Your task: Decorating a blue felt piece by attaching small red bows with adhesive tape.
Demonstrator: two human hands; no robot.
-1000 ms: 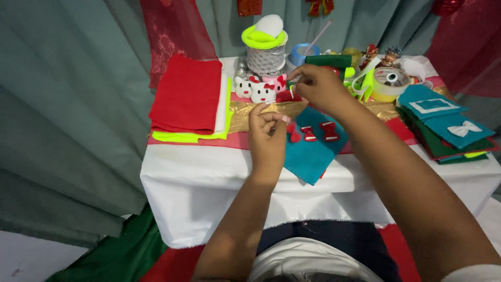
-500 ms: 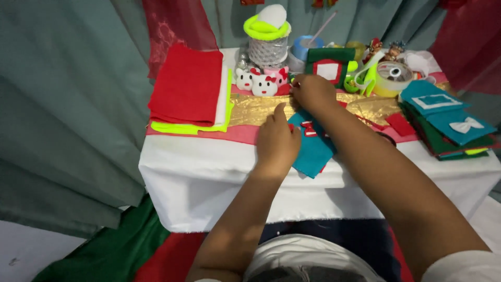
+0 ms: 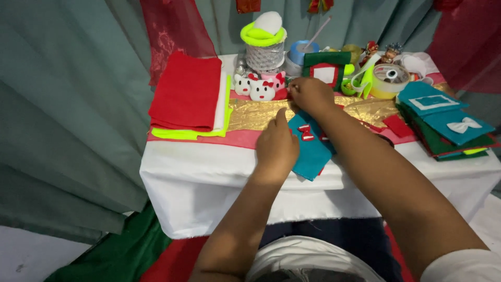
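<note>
A teal felt piece (image 3: pixel 313 156) lies at the table's front edge, hanging slightly over it, with small red cut-out shapes (image 3: pixel 305 133) on top. My left hand (image 3: pixel 276 146) rests on the felt's left edge, fingers curled and thumb pointing up, holding it down. My right hand (image 3: pixel 312 96) sits at the felt's far end with its fingers bent down and pinched together. Whatever is under those fingertips is hidden.
A folded red felt stack (image 3: pixel 185 91) lies on a neon yellow sheet (image 3: pixel 188 133) at the left. White cat figurines (image 3: pixel 255 86), a silver spool (image 3: pixel 263 55), a tape roll (image 3: pixel 389 78) and a green felt frame (image 3: pixel 326 70) crowd the back. Teal and green felt pieces (image 3: pixel 443 122) are stacked at the right. A gold strip (image 3: pixel 250 112) crosses the white tablecloth (image 3: pixel 209 177).
My right hand came down from the items at the back of the table to the far end of the teal felt. My left hand stayed on the felt.
</note>
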